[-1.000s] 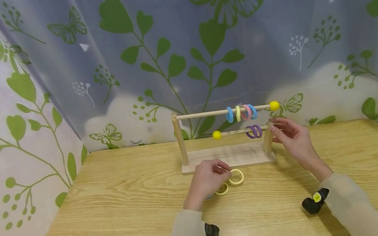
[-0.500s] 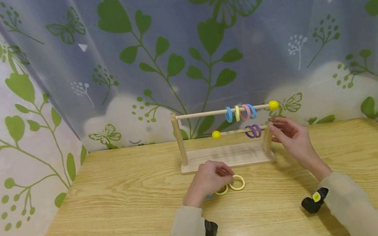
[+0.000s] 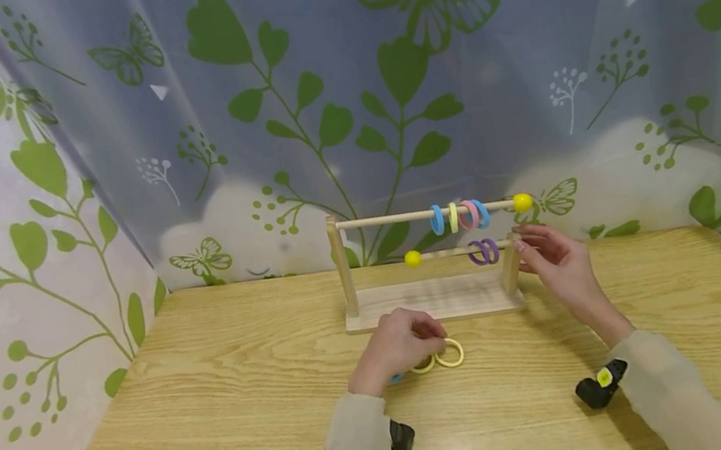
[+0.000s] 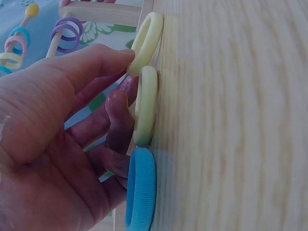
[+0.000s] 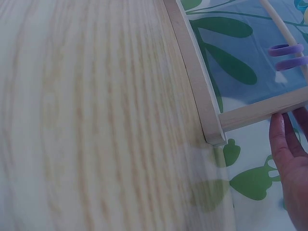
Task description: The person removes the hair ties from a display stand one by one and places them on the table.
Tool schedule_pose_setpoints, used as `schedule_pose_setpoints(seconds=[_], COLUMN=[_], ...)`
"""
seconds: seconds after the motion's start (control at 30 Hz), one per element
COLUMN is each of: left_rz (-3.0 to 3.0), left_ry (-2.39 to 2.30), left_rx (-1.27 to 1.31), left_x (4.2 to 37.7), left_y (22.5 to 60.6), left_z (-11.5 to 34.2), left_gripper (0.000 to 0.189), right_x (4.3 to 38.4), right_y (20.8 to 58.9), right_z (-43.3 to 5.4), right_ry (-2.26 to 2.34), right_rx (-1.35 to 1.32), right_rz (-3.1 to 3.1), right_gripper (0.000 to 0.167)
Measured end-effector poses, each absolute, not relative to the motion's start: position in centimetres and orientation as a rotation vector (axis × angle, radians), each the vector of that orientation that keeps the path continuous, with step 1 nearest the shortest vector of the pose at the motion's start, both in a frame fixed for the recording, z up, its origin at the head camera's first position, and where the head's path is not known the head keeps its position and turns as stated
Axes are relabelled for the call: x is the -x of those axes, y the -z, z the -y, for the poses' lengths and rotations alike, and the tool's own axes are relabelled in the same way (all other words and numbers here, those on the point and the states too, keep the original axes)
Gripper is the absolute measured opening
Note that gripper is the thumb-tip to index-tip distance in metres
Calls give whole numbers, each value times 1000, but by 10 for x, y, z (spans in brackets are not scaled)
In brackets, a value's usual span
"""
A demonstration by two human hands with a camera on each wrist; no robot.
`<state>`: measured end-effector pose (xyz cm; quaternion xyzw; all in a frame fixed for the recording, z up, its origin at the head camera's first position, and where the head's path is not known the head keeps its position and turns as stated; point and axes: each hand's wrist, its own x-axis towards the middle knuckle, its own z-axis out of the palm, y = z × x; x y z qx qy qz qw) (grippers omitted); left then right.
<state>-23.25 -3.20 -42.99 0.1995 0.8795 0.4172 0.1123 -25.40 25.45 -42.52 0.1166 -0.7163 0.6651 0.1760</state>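
My left hand [image 3: 404, 342] is low over the table, thumb and fingertip pinching a pale yellow hair tie [image 4: 147, 41]. That tie leans at a slant, its edge by the tabletop. A second yellow hair tie [image 4: 146, 106] and a ribbed blue hair tie [image 4: 141, 190] line up beside it under the curled fingers. Behind them is a wooden stand [image 3: 434, 312] with two horizontal rods. My right hand [image 3: 563, 271] holds the stand's right post [image 5: 262, 110] near its top, thumb in front; some fingertips are hidden behind it.
On the upper rod hang several blue, yellow and pink hair ties [image 3: 468, 215]; two purple ones [image 3: 478, 252] hang on the lower rod. Yellow balls [image 3: 522, 202] cap the rods' free ends. A patterned curtain [image 3: 289, 149] borders the wooden table [image 3: 219, 411].
My left hand has brought the pinched yellow hair tie down and slightly nearer, beside the other yellow one. The right hand keeps its place at the post.
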Motion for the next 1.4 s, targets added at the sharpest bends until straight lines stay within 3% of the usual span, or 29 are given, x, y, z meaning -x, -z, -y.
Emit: schedule_pose_setpoints(seconds=[0.53,1.4], left_rz=[-2645,-2709], left_ry=[-1265,-1781], left_rx=[-613,-536], left_x=[232,227], left_y=[427,422], left_z=[30,-3], left_gripper=[10,17], right_x=[254,254], right_y=[426,425], right_z=[-255,-255], right_ry=[-1879,-1892], right_rx=[-339,-326], right_rz=[2037,2032], right_gripper=[41,38])
